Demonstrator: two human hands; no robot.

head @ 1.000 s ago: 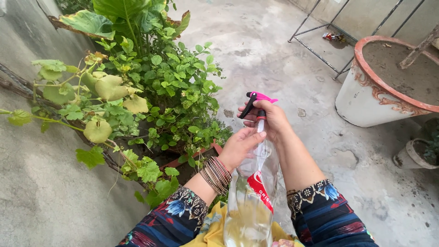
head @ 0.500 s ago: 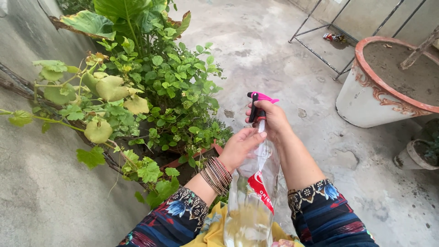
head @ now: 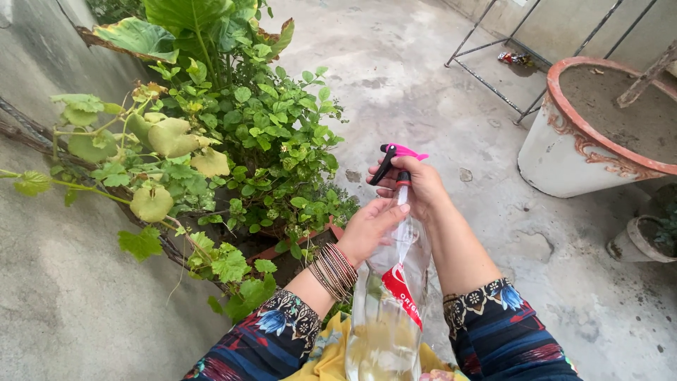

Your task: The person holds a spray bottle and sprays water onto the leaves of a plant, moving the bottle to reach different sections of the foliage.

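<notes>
Spray bottle, clear plastic with a red label and pale liquid low inside, is standing upright in front of me, between my forearms and just right of the leafy green plant along the grey wall.

From the head view, the only one I have, I am working the pink trigger head toward the foliage. To do this well, I judge I should be keeping the bottle upright so the tube stays in the liquid, pointing the nozzle at the leaves, and squeezing in full, even pulls.

My right hand is wrapping closed around the neck just under the pink head, fingers curling near the black trigger, which is standing out and looks unsqueezed. My left hand, bangles on the wrist, is lying half open with its fingers pressing flat against the bottle's shoulder, steadying it rather than clasping it.

A large white pot with a terracotta rim is standing well apart on the concrete floor.
</notes>
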